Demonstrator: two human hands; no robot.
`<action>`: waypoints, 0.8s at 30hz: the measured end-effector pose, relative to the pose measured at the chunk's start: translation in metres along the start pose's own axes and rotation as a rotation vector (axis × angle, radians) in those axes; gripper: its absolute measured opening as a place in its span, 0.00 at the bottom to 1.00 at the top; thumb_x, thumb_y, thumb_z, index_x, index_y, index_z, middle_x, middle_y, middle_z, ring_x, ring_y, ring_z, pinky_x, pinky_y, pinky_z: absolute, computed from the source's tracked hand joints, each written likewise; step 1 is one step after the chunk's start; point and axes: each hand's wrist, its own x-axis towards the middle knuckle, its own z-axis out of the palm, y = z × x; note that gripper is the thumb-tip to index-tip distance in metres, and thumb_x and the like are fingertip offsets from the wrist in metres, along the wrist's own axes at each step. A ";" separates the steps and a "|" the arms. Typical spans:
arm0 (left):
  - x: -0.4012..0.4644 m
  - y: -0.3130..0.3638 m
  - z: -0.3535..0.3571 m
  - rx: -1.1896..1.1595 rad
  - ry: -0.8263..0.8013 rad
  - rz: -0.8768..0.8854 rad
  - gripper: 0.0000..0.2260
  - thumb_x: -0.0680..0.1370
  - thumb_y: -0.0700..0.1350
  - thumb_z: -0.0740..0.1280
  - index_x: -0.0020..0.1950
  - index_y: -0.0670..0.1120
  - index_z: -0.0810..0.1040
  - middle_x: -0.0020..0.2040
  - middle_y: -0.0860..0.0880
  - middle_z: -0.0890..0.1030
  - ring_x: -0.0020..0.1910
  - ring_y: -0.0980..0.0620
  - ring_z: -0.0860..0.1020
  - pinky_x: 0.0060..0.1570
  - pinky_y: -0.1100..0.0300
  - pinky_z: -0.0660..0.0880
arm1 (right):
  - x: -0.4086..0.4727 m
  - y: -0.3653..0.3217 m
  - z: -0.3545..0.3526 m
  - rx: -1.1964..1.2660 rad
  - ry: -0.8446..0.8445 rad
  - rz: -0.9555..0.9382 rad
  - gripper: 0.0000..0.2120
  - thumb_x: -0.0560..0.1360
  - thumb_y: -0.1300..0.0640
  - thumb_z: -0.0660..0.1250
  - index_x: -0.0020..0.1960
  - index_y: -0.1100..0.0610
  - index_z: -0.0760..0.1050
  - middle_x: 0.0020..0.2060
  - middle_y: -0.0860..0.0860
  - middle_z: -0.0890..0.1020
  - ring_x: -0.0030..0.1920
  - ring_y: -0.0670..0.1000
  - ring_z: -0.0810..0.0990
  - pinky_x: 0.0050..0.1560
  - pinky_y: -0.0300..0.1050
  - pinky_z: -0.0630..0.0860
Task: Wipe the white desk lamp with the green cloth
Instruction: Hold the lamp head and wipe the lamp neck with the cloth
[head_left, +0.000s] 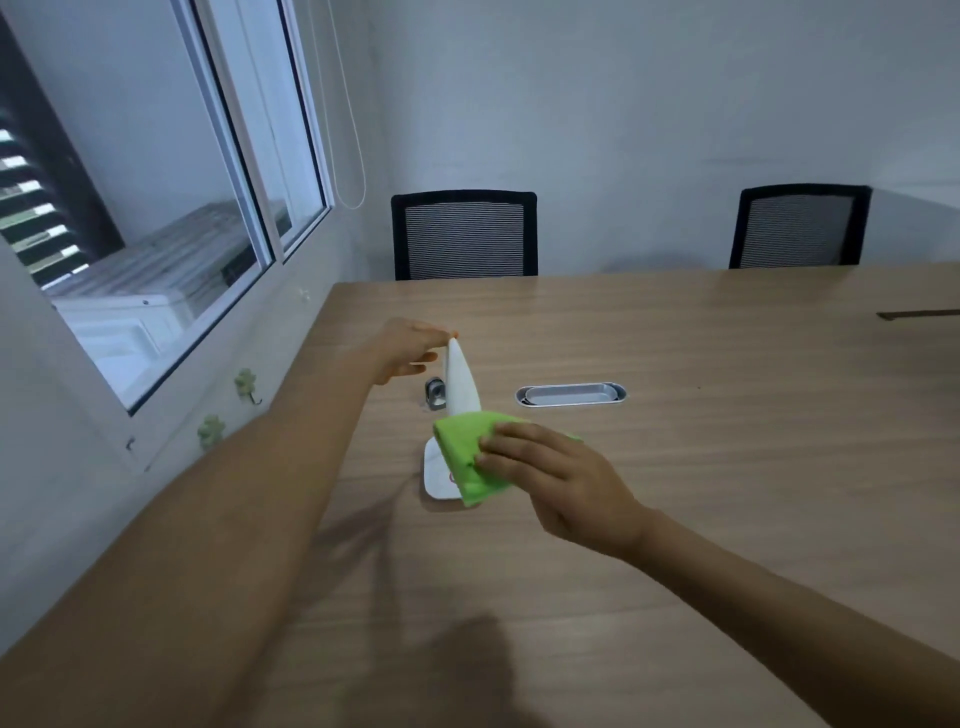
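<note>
At the far left, a sliding window (171, 218) is set in the wall, and two small green clover-shaped hooks (244, 383) are fixed below its sill. The tip of the white desk lamp (459, 379) is pinched by the left hand (410, 347), its grip pressed together on the upper end of the lamp head, which is tilted upward. The lamp's flat white base (435, 474) is set on the wooden counter (727, 467), near its left edge. A small metal part (435, 393) is seen just behind the lamp head. The green cloth (467, 457) is held folded against the lower part of the lamp by the right hand (561, 480), its grip closed on the cloth. To the right, an oval metal cable grommet (571, 395) is sunk into the counter. Two black mesh chairs (464, 235) are stood behind the far edge.
</note>
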 end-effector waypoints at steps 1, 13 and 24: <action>0.000 0.000 0.000 -0.010 0.001 -0.002 0.17 0.74 0.48 0.70 0.61 0.44 0.80 0.62 0.49 0.79 0.59 0.50 0.77 0.56 0.58 0.73 | 0.001 0.005 -0.001 -0.010 0.035 0.021 0.19 0.77 0.65 0.51 0.61 0.60 0.76 0.59 0.56 0.81 0.63 0.57 0.77 0.65 0.47 0.72; 0.006 -0.003 -0.001 -0.048 0.015 -0.017 0.16 0.72 0.48 0.72 0.58 0.45 0.81 0.61 0.48 0.81 0.61 0.48 0.78 0.54 0.57 0.75 | 0.010 -0.004 0.018 0.106 0.051 0.158 0.20 0.79 0.61 0.48 0.61 0.62 0.75 0.59 0.58 0.81 0.63 0.57 0.76 0.65 0.48 0.73; -0.014 -0.025 0.004 -0.045 0.146 -0.015 0.21 0.77 0.53 0.64 0.67 0.45 0.74 0.63 0.49 0.77 0.61 0.49 0.75 0.61 0.56 0.72 | -0.036 0.040 0.056 0.088 0.100 0.559 0.23 0.71 0.64 0.50 0.61 0.61 0.75 0.57 0.58 0.81 0.56 0.57 0.79 0.53 0.48 0.78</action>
